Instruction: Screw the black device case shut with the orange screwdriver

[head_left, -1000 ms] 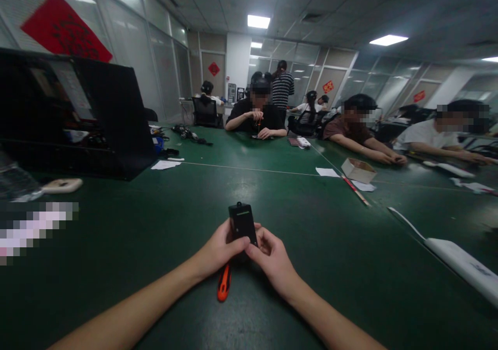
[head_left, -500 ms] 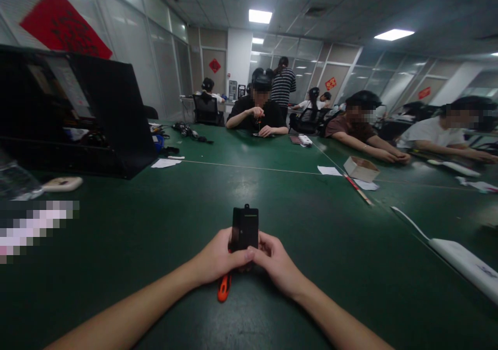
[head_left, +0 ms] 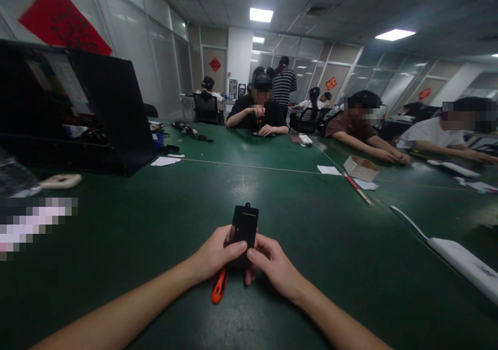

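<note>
A flat black case (head_left: 246, 228) with a small tab at its top is held upright, tilted slightly right, above the green table. My left hand (head_left: 218, 251) is closed round its left side, thumb across the front. My right hand (head_left: 274, 262) grips the lower right edge between thumb and fingers. Below my left hand an orange and black handle (head_left: 219, 287) sticks out; its other end is hidden behind that hand and the case.
The green table (head_left: 163, 210) bears a large black box (head_left: 109, 111) at the left, a white power strip (head_left: 462, 267) at the right, and a small open box (head_left: 361, 168). Across the table a person (head_left: 259, 103) works with an orange-handled tool; others sit at the right.
The case has tilted a little to the right at its top, and the two thumbs have moved apart. The orange handle has swung slightly left and shows more of its length.
</note>
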### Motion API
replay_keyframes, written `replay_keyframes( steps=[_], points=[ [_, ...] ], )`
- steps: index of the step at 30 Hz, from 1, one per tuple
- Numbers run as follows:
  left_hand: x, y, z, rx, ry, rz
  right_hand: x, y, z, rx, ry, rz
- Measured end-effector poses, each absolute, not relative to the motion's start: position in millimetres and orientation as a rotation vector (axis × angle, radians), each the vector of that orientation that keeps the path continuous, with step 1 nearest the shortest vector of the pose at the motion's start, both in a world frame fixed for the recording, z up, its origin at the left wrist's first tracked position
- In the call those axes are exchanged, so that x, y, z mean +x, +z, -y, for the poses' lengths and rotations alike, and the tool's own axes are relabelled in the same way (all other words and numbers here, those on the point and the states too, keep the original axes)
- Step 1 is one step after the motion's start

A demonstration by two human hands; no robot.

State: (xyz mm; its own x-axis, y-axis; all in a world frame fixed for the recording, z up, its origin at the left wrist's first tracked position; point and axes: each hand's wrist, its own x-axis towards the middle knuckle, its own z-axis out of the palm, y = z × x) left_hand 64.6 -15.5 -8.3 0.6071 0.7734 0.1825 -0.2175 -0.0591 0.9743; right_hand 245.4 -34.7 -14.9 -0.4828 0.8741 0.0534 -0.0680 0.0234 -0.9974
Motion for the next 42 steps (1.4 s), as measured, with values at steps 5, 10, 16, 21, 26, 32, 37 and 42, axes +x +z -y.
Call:
replay_keyframes(
  steps=[5,10,16,21,26,32,37,42],
  points=[
    [64.9,-7.2,17.6,1.373,0.917,-0.537,244.7,-13.3,35.6,-0.838,1.556,1.559],
    [66.3,-3.5,21.2,1.333,0.927,-0.531,245.7,-14.0,35.3,-0.864,1.51,1.582],
    [69.2,-8.9,19.3,1.17,0.975,-0.591,246.6,-12.0,36.8,-0.9,1.361,1.655],
    [69.8,-10.0,2.7,0.804,1.076,-0.638,240.4,-0.1,53.0,-0.88,0.804,2.251],
    [68.8,-9.5,-6.7,0.742,1.211,-0.746,229.3,5.7,66.8,-0.708,0.026,2.818],
    [69.2,-11.6,-1.6,0.848,1.19,-0.752,239.8,11.5,61.7,-0.586,-0.349,2.684],
    [69.8,-13.1,-1.5,0.9,1.212,-0.755,273.9,14.0,48.6,-0.599,-0.063,2.097],
    [69.5,-13.5,-1.8,0.934,1.225,-0.76,286.1,19.6,47.8,-0.618,0.012,1.825]
  ],
)
